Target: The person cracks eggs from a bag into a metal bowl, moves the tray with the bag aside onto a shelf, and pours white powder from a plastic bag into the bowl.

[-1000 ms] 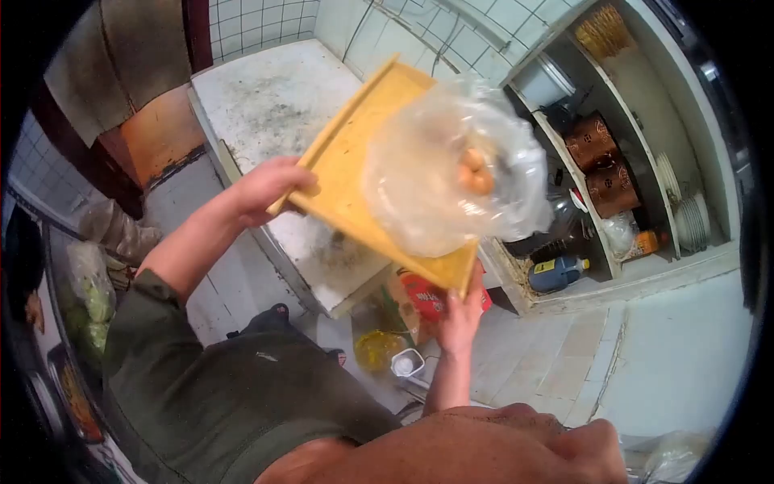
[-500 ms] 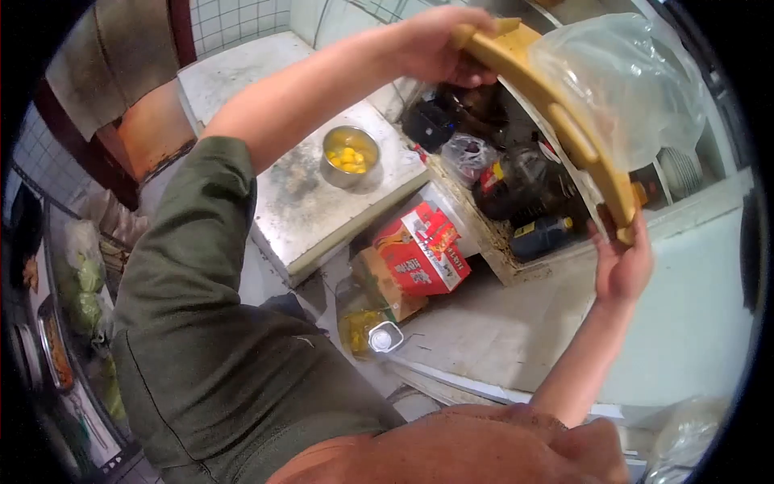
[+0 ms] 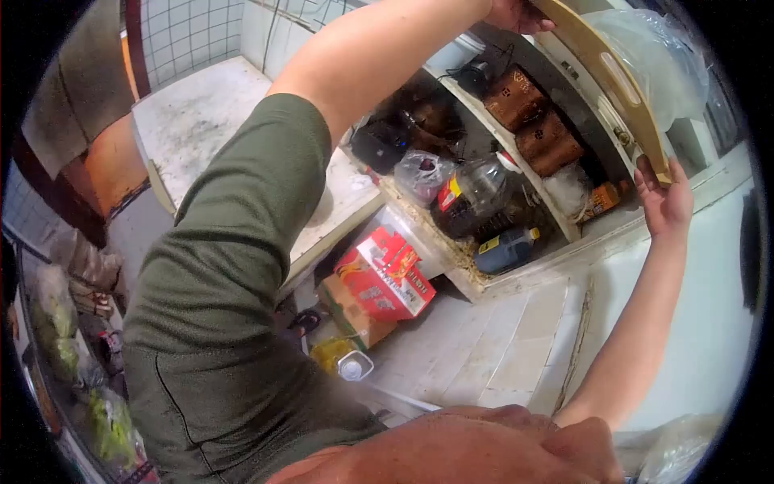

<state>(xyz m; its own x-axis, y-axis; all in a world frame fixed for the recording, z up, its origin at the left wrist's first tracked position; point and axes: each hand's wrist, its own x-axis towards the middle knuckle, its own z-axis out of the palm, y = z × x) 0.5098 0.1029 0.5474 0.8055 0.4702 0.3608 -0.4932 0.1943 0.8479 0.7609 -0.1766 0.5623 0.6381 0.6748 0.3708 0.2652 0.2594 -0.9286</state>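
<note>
We hold the near end of the yellow tray in a narrow grip between the thumb and fingers of our right hand, while our left hand is by its far end, partly cut off by the view's top edge, so we cannot tell how firmly it grips. The tray is raised and tilted in front of the shelves, a clear plastic bag against its far side. Below, we see brown boxes, a dark-blue bottle and a red carton
</note>
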